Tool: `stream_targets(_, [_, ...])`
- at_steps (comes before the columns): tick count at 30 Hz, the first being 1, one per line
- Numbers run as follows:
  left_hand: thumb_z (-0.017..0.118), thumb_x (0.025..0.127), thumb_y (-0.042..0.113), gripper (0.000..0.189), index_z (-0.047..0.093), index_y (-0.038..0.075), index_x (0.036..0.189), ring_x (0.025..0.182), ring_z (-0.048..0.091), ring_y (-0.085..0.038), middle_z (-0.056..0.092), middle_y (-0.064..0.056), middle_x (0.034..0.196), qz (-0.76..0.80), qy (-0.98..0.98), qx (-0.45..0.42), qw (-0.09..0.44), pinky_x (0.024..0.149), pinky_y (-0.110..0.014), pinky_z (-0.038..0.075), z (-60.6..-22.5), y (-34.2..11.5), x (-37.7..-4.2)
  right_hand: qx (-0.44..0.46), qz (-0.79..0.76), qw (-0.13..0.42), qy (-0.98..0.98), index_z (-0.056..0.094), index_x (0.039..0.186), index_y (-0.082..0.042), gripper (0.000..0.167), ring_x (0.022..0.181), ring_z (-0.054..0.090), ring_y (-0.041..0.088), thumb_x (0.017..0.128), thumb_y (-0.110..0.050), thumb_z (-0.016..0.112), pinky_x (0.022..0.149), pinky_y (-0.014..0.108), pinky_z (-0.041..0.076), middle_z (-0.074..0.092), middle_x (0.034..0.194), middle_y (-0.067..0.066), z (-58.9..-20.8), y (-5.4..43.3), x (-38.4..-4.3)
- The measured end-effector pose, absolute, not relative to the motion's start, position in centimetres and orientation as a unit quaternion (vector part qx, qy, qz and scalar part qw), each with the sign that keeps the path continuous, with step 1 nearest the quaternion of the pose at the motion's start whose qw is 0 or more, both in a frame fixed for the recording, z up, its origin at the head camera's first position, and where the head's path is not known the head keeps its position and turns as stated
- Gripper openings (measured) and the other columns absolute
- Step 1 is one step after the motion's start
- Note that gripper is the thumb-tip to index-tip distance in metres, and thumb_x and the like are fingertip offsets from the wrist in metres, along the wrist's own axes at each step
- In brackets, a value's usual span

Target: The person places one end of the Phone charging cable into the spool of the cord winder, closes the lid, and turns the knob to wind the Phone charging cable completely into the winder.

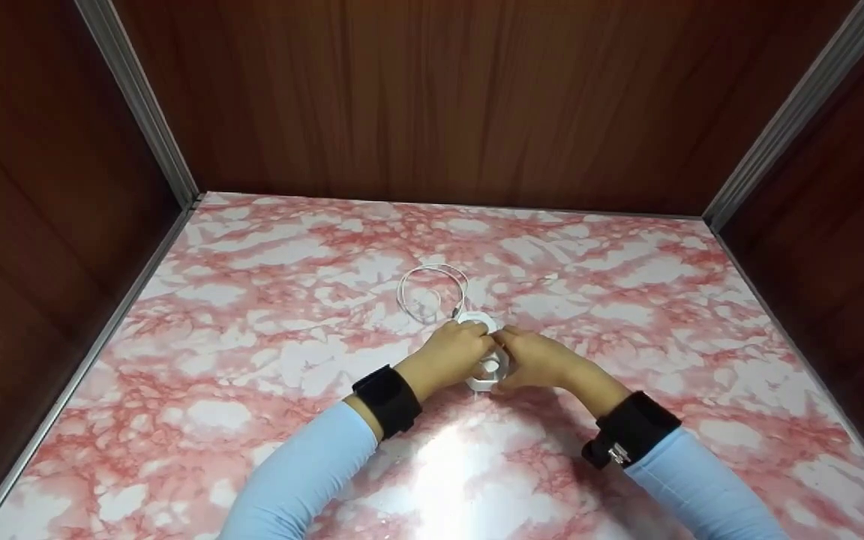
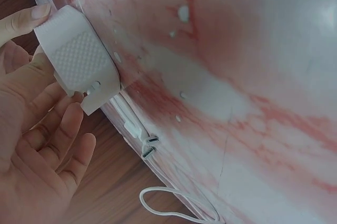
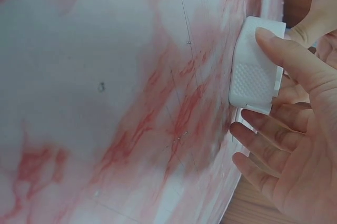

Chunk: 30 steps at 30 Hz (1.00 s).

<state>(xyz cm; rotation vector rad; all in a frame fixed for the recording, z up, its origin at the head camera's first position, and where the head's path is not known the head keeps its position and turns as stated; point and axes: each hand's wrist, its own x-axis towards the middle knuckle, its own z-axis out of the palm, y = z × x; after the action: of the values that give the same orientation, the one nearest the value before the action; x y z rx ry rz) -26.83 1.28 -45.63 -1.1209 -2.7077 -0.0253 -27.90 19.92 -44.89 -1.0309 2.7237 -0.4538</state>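
Observation:
A white plastic case [image 1: 484, 385], flat-sided with a dimpled patch on its wall, stands on the table between both hands. My left hand [image 1: 453, 352] holds it from the left; in the left wrist view its thumb reaches the case [image 2: 81, 58] while the other fingers curve loosely below. From the right, my right hand [image 1: 541, 360] grips it, the thumb lying on the wall of the case [image 3: 255, 71] in the right wrist view. Fingers partly cover the inside of the case. A thin white cable [image 1: 432, 267] lies looped just beyond it, with small metal-ended plugs [image 2: 149, 150].
The table [image 1: 267, 337] has a red and white marbled top. Dark wooden panels [image 1: 432, 97] rise at the back and both sides, with grey metal rails [image 1: 151, 112] at the corners. Bright glare [image 1: 447, 480] falls near the front.

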Motion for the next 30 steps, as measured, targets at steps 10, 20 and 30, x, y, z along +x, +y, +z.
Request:
stream_targets(10, [0.07,0.088,0.03,0.034,0.066,0.013,0.117,0.107,0.062,-0.021,0.065,-0.004,0.116,-0.098,-0.927,-0.361,-0.007,0.094,-0.037,0.05,-43.5,-0.7,-27.9,-0.338,-0.169,0.101,0.92,0.055,0.129,-0.004,0.071,0.109,0.061,0.032,0.069,-0.029,0.084,0.093,0.047,0.051,0.06,0.124,0.015,-45.1,20.0,-27.9])
stream_targets(20, [0.064,0.089,0.017,0.016,0.07,0.01,0.103,0.093,0.068,-0.027,0.071,-0.007,0.106,-0.174,-0.979,-0.104,0.013,0.074,-0.044,0.056,-44.0,-4.3,-30.4,-0.314,-0.162,0.11,0.929,0.054,0.132,-0.004,0.075,0.126,0.05,0.04,0.067,-0.028,0.084,0.101,0.051,0.045,0.054,0.134,0.019,-45.1,19.8,-27.8])
stream_targets(30, [0.062,0.089,0.014,0.009,0.07,0.012,0.093,0.088,0.068,-0.026,0.071,-0.007,0.1,-0.17,-0.982,-0.077,-0.018,0.07,-0.046,0.056,-46.0,-4.2,-31.0,-0.311,-0.157,0.119,0.93,0.052,0.133,-0.005,0.075,0.129,0.047,0.04,0.07,-0.031,0.084,0.102,0.051,0.044,0.053,0.137,0.02,-44.9,19.8,-27.8])
